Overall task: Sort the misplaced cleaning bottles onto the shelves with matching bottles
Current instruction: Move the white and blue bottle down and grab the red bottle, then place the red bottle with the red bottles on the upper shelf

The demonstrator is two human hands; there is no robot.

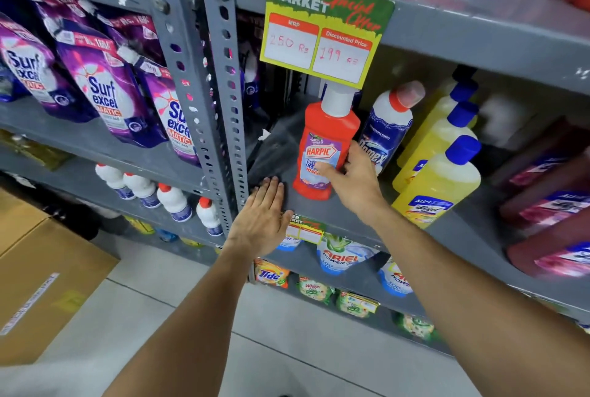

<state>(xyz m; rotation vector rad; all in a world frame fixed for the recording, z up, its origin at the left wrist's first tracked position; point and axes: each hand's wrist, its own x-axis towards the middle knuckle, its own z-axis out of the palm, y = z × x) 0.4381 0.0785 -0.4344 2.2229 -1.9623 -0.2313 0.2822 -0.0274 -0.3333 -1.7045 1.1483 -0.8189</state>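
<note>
A red Harpic bottle [322,144] with a white cap stands upright on the grey middle shelf [322,214]. My right hand [351,179] wraps its lower right side, thumb across the label. My left hand [263,219] lies flat, fingers together, on the bare shelf just left of the bottle, holding nothing. Right of the Harpic stands a blue-and-white Domex bottle [388,128] with a red cap, then yellow Lizol bottles [440,179] with blue caps, and dark red Lizol bottles [549,205] at the far right.
A Super Market price card [322,26] hangs over the Harpic's cap. A grey perforated upright [223,103] splits the racks. Purple Surf Excel pouches [102,90] and small white bottles [174,202] fill the left rack. Detergent packs [341,256] sit below; cardboard boxes [41,275] stand at lower left.
</note>
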